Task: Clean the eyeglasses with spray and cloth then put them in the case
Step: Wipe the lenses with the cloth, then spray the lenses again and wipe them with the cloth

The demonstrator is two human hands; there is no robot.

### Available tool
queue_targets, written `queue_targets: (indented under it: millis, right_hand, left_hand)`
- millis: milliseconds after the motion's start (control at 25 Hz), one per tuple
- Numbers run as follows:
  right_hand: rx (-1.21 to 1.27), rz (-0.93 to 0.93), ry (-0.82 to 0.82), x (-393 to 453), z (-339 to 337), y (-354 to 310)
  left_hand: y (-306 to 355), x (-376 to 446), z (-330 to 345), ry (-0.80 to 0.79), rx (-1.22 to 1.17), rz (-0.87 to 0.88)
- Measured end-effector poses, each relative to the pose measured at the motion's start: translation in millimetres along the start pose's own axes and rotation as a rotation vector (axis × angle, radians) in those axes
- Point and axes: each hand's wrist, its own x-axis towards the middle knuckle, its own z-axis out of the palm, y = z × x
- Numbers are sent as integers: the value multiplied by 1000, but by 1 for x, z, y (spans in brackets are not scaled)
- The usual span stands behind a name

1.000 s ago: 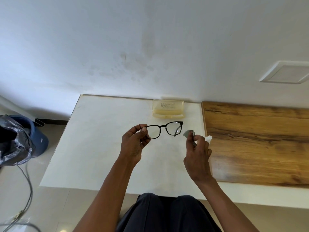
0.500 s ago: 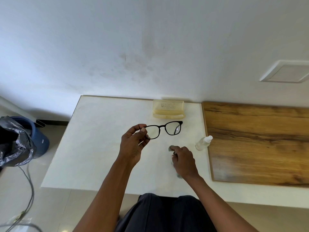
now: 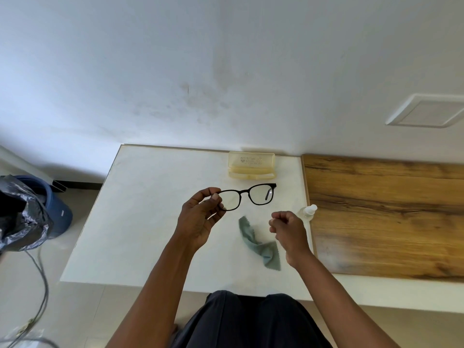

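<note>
- Two bare hands work over the white table (image 3: pixel 140 222), which serves as the landmark.
- Left hand (image 3: pixel 200 219) pinches the black eyeglasses (image 3: pixel 247 199) at their left rim between thumb and fingertips, holding them up above the table's middle, lenses facing the person.
- Right hand (image 3: pixel 288 229) hovers above the table's right part with its fingers curled and nothing in its grasp.
- Grey-green cloth (image 3: pixel 261 244) lies crumpled on the table between the two hands, apart from both.
- Small clear spray bottle (image 3: pixel 308 212) stands at the table's right edge, just beyond the right hand.
- Pale yellow case (image 3: pixel 251 165) sits open at the table's far edge, against the wall.
- Wooden board (image 3: pixel 389 217) adjoins the table's right side.
</note>
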Motion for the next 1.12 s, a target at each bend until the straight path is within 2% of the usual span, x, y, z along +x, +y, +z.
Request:
queue_targets:
  millis: [120, 200, 280, 360, 560, 720, 920, 1120]
  right_hand:
    - [543, 226, -57, 2, -6, -17]
    - [803, 368, -106, 3, -12, -27]
    - [984, 469, -161, 6, -18, -34]
    - [1066, 513, -191, 8, -22, -40]
    - [1117, 549, -204, 10, -26, -44]
    - [1143, 489, -254, 2, -32, -54]
    - [1022, 267, -312, -15, -33, -74]
    - [708, 11, -310, -28, -21, -82]
  left_hand:
    - [3, -3, -5, -61, -1, -40]
    - [4, -4, -10, -89, 21, -61]
    - [2, -4, -14, -110, 41, -79]
    - [0, -5, -19, -127, 40, -104]
    - [-6, -8, -27, -172, 12, -140]
    - [-10, -6, -29, -142, -31, -156]
    - [-18, -3, -17, -55, 57, -171]
    - [-21, -10, 5, 20, 312, -116]
